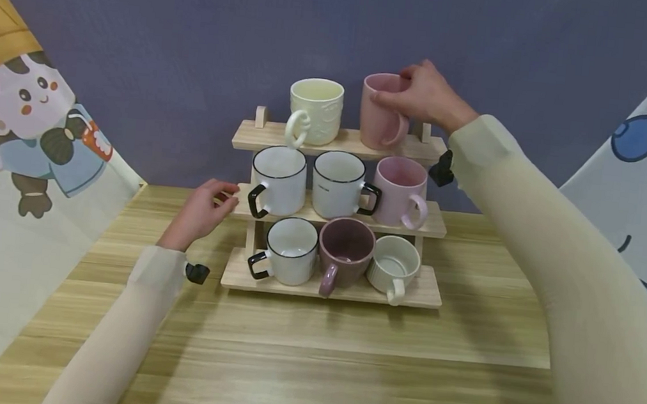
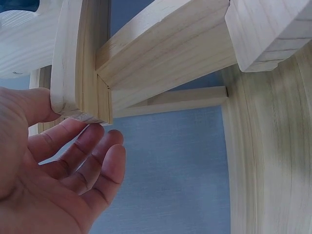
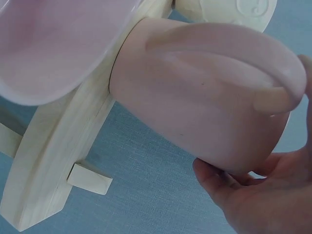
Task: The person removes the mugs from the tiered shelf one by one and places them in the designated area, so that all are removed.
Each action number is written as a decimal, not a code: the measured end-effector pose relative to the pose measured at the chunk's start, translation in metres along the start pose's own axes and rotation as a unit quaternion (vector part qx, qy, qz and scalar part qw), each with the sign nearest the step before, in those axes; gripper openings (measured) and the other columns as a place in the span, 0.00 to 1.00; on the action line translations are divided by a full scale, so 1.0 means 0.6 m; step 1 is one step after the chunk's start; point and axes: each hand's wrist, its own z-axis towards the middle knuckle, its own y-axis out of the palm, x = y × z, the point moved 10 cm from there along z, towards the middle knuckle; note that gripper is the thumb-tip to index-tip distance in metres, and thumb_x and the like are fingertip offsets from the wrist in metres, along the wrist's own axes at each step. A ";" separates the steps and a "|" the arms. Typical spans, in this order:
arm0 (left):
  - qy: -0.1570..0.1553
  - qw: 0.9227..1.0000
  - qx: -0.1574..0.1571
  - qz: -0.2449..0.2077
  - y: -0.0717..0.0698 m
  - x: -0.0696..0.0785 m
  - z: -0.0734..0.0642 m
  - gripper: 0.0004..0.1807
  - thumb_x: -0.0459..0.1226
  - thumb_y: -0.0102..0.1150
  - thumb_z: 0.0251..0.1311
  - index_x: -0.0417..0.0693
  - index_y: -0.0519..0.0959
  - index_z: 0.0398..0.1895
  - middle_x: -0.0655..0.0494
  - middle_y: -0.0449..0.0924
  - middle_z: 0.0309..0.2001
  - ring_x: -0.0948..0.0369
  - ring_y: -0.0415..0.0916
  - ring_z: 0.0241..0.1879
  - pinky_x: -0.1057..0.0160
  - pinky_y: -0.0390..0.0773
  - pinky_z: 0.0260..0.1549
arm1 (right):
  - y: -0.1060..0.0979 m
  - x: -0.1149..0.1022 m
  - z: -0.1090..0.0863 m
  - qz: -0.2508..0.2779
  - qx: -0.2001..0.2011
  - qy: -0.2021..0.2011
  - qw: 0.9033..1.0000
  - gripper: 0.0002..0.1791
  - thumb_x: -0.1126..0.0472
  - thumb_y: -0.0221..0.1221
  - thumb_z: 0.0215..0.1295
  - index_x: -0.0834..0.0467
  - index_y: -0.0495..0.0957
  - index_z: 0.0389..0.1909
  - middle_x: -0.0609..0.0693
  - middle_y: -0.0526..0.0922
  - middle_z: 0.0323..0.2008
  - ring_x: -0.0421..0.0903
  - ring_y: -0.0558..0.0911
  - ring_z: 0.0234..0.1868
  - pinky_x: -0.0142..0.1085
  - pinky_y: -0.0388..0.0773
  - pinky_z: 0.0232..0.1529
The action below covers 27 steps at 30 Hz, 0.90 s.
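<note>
A wooden three-tier display rack (image 1: 345, 138) bears several mugs. At the right of its top tier stands a tall pink mug (image 1: 378, 122), its handle toward the front right. My right hand (image 1: 429, 98) grips this mug at its upper rim, thumb on the near side and fingers on the far side. In the right wrist view, the mug's base meets the top board. My left hand (image 1: 200, 212) holds the left end of the middle tier, its thumb (image 2: 39, 105) against one face of the board end (image 2: 80, 58) and its fingers curled beneath.
Left of the pink mug stands a cream embossed mug (image 1: 325, 115). The middle tier carries two black-rimmed white mugs (image 1: 281, 189) and a lilac-pink mug (image 1: 395, 199). Below are a white mug (image 1: 289, 263), a purple mug (image 1: 347, 258) and a cream cup (image 1: 389, 275). A wooden tabletop (image 1: 315, 368) lies in front.
</note>
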 end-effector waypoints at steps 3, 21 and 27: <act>0.002 1.000 0.003 0.000 -0.001 0.001 0.000 0.18 0.36 0.51 0.68 0.32 0.73 0.56 0.41 0.71 0.50 0.49 0.73 0.46 0.50 0.75 0.44 | 0.002 0.000 0.003 -0.004 -0.004 0.009 1.000 0.57 0.29 0.53 0.54 0.63 0.48 0.72 0.59 0.55 0.65 0.55 0.63 0.60 0.45 0.68 0.58; 0.003 1.000 0.003 0.004 -0.007 0.007 0.001 0.17 0.34 0.52 0.67 0.32 0.73 0.55 0.41 0.71 0.49 0.49 0.73 0.46 0.50 0.75 0.43 | -0.009 -0.005 0.010 0.011 0.036 -0.018 0.999 0.49 0.35 0.55 0.55 0.65 0.57 0.69 0.57 0.62 0.58 0.51 0.66 0.55 0.41 0.71 0.54; 0.003 1.000 -0.002 0.004 -0.004 0.009 0.000 0.18 0.35 0.52 0.67 0.32 0.73 0.55 0.41 0.71 0.49 0.49 0.73 0.46 0.50 0.75 0.44 | -0.011 -0.005 0.011 0.010 0.054 -0.026 0.998 0.48 0.37 0.55 0.53 0.66 0.60 0.67 0.58 0.63 0.57 0.51 0.66 0.55 0.42 0.70 0.54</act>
